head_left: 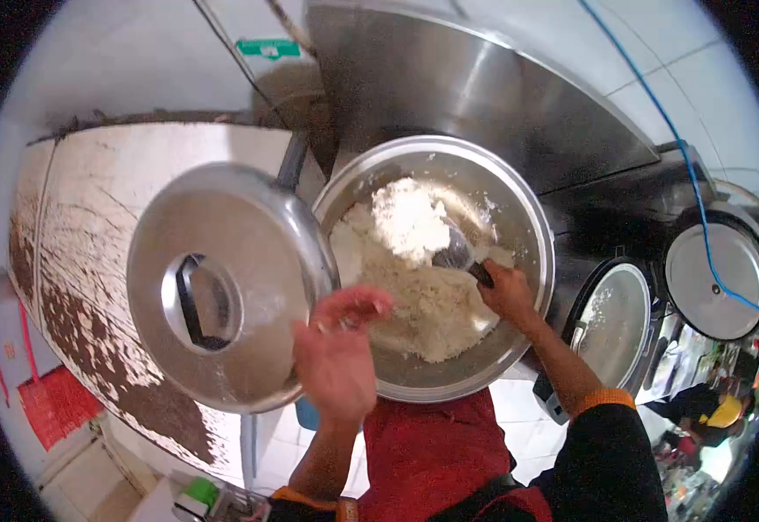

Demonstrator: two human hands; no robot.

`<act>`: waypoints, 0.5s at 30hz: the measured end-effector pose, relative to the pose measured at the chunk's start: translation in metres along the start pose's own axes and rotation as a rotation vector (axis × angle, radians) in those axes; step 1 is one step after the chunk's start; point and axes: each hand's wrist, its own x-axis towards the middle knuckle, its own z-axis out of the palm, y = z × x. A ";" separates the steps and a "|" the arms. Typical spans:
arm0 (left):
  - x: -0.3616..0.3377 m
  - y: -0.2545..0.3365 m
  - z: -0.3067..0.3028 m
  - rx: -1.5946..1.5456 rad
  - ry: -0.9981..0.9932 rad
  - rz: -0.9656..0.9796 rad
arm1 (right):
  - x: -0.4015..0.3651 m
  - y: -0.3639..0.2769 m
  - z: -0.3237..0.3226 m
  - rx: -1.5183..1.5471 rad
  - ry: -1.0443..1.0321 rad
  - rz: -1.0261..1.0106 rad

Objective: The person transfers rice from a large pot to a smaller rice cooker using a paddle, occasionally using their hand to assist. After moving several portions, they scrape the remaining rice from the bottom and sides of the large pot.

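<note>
A large metal pot (543, 252) stands before me, with cooked white rice (440, 313) heaped inside. My right hand (508, 292) is closed around the black handle of a serving spoon (456, 250). The spoon's bowl rests against a bright mound of rice (410, 217) in the upper part of the pot. At the pot's left rim, my left hand (337, 357) hovers with bent fingers and thumb apart. I see nothing held in it, only whitish bits on the fingers. Just behind that hand is a round metal lid (257, 339) with a black handle.
Beneath the lid is a worn, stained white tabletop (118, 200). To the right stand an open rice cooker (614, 322) and its raised lid (717, 277). A blue cable (697, 191) hangs there. A red basket (56, 404) is at lower left; a person in a cap (718, 413) is at far right.
</note>
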 end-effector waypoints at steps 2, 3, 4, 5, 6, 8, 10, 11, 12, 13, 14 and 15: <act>0.026 -0.025 -0.020 0.208 0.074 0.080 | -0.019 -0.004 -0.010 0.018 0.018 0.029; 0.041 -0.039 -0.029 0.311 0.071 0.124 | -0.026 -0.006 -0.014 0.029 0.009 0.054; 0.056 -0.052 -0.037 0.412 0.069 0.169 | -0.032 -0.006 -0.018 0.061 0.014 0.079; 0.071 -0.062 -0.041 0.415 0.046 0.176 | -0.041 -0.006 -0.020 0.068 0.036 0.083; 0.086 -0.070 -0.043 0.349 0.031 0.038 | -0.049 -0.006 -0.022 0.053 0.061 0.061; 0.106 -0.080 -0.041 0.283 -0.002 -0.096 | -0.059 -0.009 -0.034 0.170 0.081 0.021; 0.114 -0.089 -0.039 0.409 -0.129 -0.086 | -0.065 -0.010 -0.039 0.143 0.049 0.052; 0.117 -0.095 -0.042 0.409 -0.143 -0.091 | -0.069 -0.010 -0.041 0.117 0.004 0.079; 0.120 -0.099 -0.044 0.347 -0.212 -0.115 | -0.071 -0.008 -0.041 0.128 -0.015 0.079; 0.121 -0.103 -0.046 0.287 -0.277 -0.139 | -0.074 -0.008 -0.041 0.132 -0.008 0.088; 0.119 -0.104 -0.044 0.291 -0.286 -0.142 | -0.076 -0.011 -0.042 0.148 -0.019 0.098; 0.118 -0.106 -0.042 0.231 -0.294 -0.163 | -0.077 -0.012 -0.043 0.164 -0.030 0.106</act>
